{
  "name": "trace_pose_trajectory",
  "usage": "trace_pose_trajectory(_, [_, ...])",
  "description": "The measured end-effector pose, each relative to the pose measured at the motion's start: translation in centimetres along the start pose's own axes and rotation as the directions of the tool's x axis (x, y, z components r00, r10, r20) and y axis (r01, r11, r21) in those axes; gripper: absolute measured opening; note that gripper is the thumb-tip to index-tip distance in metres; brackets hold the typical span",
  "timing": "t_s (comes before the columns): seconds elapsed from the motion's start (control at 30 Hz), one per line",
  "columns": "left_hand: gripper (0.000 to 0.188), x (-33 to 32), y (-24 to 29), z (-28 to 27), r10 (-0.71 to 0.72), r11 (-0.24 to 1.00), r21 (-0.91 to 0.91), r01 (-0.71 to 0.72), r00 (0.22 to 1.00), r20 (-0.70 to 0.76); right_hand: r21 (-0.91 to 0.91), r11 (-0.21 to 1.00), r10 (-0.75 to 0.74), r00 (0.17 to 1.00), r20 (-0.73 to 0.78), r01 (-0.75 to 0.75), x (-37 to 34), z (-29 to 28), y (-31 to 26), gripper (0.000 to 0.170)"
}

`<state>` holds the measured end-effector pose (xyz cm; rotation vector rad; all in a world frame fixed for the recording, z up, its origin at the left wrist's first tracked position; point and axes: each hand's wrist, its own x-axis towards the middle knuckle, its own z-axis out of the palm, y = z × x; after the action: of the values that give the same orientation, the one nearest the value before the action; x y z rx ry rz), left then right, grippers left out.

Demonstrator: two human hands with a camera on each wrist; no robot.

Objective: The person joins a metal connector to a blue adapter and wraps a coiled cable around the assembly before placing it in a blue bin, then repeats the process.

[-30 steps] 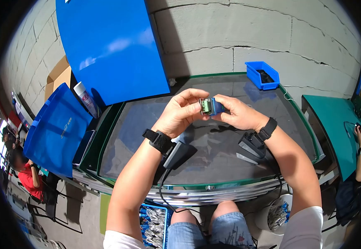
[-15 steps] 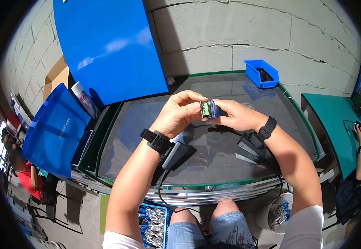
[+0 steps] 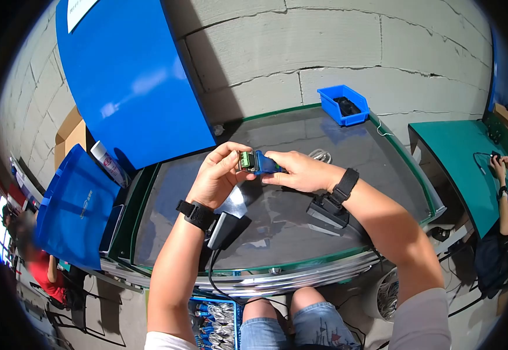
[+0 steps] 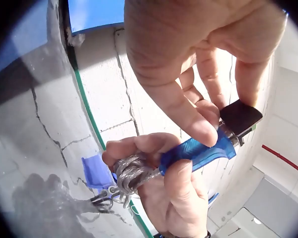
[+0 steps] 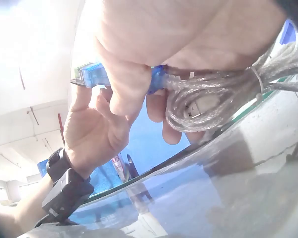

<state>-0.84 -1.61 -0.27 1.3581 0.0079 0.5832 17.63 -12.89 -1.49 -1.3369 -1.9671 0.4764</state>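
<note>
In the head view both hands meet over the table around a translucent blue adapter (image 3: 261, 162) with a green terminal block (image 3: 245, 159) at one end. My left hand (image 3: 214, 176) pinches the terminal-block end. A dark square plate (image 4: 242, 120) shows between those fingers in the left wrist view, while another fingertip touches the blue housing. My right hand (image 3: 303, 171) grips the blue housing from the cable side. A coiled clear-jacketed cable (image 5: 203, 106) runs from the housing beneath the right hand, a metal USB plug (image 5: 194, 109) visible within its loops.
At the table's back right stands a blue bin (image 3: 344, 106) with dark parts. A spray can (image 3: 108, 163) and a large blue panel (image 3: 134, 87) are at left. Below the front edge is a basket of cables (image 3: 216, 324). Another person works at a green table (image 3: 461, 157).
In the head view, both hands and the adapter have shifted left and slightly down, along with the background. More of the coiled cable shows behind the right hand. Both hands keep their hold.
</note>
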Motion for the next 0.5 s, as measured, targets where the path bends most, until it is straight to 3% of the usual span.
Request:
trace_pose_trajectory(0.13, [0.024, 0.1, -0.4, -0.4, -0.004, 1.000, -0.008, 0.004, 1.000, -0.019, 0.009, 0.998, -0.058, 0.998, -0.034, 0.058, 0.2, 0.4, 1.1, 0.035])
trace_pose_trajectory(0.33, [0.027, 0.0, -0.5, -1.0, -0.030, 0.997, 0.063, 0.036, 0.994, -0.103, -0.120, 0.993, 0.015, 1.000, -0.021, -0.017, 0.6, 0.7, 1.2, 0.038])
trace_pose_trajectory(0.5, [0.028, 0.0, -0.6, -2.5, -0.076, 0.997, 0.019, 0.079, 0.991, -0.113, -0.201, 0.975, 0.089, 0.996, -0.023, -0.091, 1.3, 1.2, 1.7, 0.038])
